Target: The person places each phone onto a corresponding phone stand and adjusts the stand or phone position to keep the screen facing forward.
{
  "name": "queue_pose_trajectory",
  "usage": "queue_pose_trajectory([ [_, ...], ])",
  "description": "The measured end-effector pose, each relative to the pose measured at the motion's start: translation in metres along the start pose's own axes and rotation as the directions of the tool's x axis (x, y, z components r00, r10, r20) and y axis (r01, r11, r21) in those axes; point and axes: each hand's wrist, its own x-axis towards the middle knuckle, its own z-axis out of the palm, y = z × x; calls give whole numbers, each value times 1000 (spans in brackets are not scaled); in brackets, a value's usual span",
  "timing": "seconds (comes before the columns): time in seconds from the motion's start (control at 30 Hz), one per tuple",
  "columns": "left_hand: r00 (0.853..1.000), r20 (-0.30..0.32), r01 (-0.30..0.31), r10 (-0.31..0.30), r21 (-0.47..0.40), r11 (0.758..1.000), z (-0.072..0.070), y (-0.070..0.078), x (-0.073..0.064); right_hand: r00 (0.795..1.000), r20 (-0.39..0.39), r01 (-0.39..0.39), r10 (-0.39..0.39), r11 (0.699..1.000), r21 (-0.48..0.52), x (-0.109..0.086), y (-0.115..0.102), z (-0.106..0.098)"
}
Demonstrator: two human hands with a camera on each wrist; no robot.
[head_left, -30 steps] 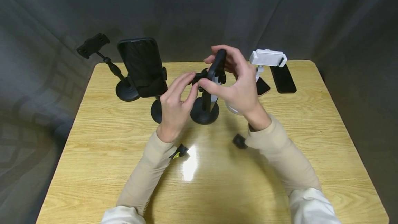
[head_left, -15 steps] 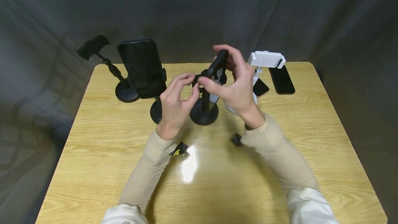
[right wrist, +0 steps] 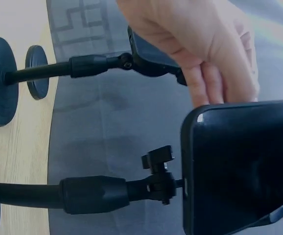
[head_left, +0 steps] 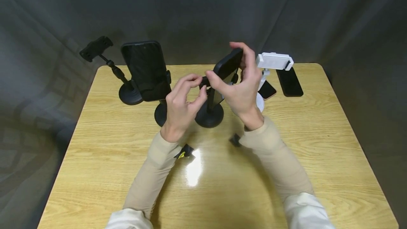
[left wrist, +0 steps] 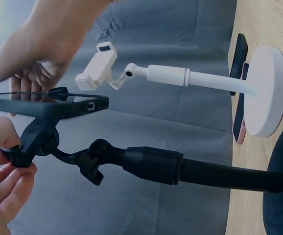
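My left hand (head_left: 182, 107) pinches the black clamp (left wrist: 29, 144) of a phone stand between thumb and fingertips. A black phone (head_left: 229, 66) is at this clamp, raised above the table on the stand's pole (left wrist: 229, 175). With the thumb at its near edge and fingers at its far edge, my right hand (head_left: 241, 93) holds the phone. Its dark glossy face (right wrist: 234, 166) fills the lower right of the right wrist view. The stand's round black base (head_left: 210, 116) rests on the table below the hands. A small screw knob (left wrist: 90, 169) sits at the pole's joint.
To the left, another black stand bears an upright phone (head_left: 146, 70). Behind it stands a black stand with a bare clamp (head_left: 96, 48). At right are a white stand (head_left: 275, 61) and two phones lying flat, one black (head_left: 289, 82), one pink-edged (head_left: 267, 90). Dark curtains surround the table (head_left: 330, 158).
The phone and clamp have turned, the phone's far end swinging right, so more of its broad side shows. My right fingertips moved right with it while that wrist shifted left; the left hand stays nearly still.
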Motion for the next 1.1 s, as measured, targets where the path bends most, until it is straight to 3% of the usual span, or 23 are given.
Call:
queue_pose_trajectory([
  [0.33, 1000, 20, 12, -12, 11, 1000, -3, 0, 0, 989, -126, 58, -74, 991, -124, -2, 10, 20],
  [0.6, 999, 34, 16, -16, 20, 1000, -4, 1, 2, 976, -172, 103, -134, 979, -177, -3, 17, 30],
  [0.87, 993, 73, 97, -91, -86, 992, -7, 4, 4, 951, -210, 154, -225, 938, -310, -2, 25, 32],
  [1.1, 989, 99, 121, -110, -116, 986, -10, 7, 5, 962, -196, 127, -191, 945, -300, -4, 23, 31],
])
